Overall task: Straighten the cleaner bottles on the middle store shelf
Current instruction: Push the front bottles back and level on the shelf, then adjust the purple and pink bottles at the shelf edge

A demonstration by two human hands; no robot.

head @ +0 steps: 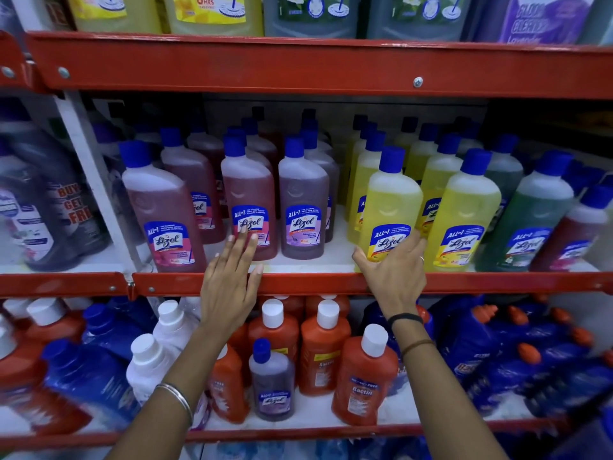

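Observation:
The middle shelf (315, 282) has a red front rail and rows of blue-capped cleaner bottles. A pink bottle (166, 210) leans at the front left. Beside it stand another pink bottle (247, 197) and a purple one (303, 200). Yellow bottles fill the middle right, green ones (530, 224) further right. My left hand (229, 280) is open with fingers spread, fingertips touching the lower label of the second pink bottle. My right hand (394, 272) grips the base of the front yellow bottle (391, 207), which tilts slightly left.
The upper shelf (298, 64) holds large yellow, green and purple jugs. Below, the lower shelf (298, 428) carries orange bottles (323, 353), white bottles, dark blue ones (497, 356) and one small purple bottle (272, 380). Big dark jugs (43, 207) stand left of a white upright.

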